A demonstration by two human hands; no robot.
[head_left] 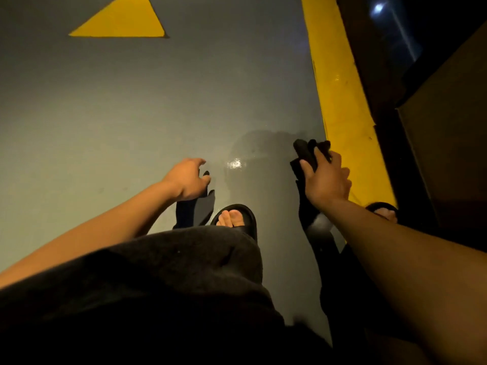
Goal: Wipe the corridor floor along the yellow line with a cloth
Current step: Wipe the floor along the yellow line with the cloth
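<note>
A broad yellow line [340, 101] runs along the right side of the grey corridor floor [131, 114]. My right hand [326, 180] grips a bunched black cloth [305, 151] just left of the line, a little above the floor; the cloth's tail hangs down under my wrist. My left hand [188, 180] has its fingers curled round a second dark strip of fabric [184, 212], which dangles above my left foot. Between the hands lies a darker damp patch [263, 148] with a bright glare spot.
A yellow triangle [121, 22] is painted on the floor at the far left. My feet in black sandals [237, 214] stand on the grey floor, the right one [382, 208] at the line's edge. A brown box [448, 127] and dark wall border the line on the right.
</note>
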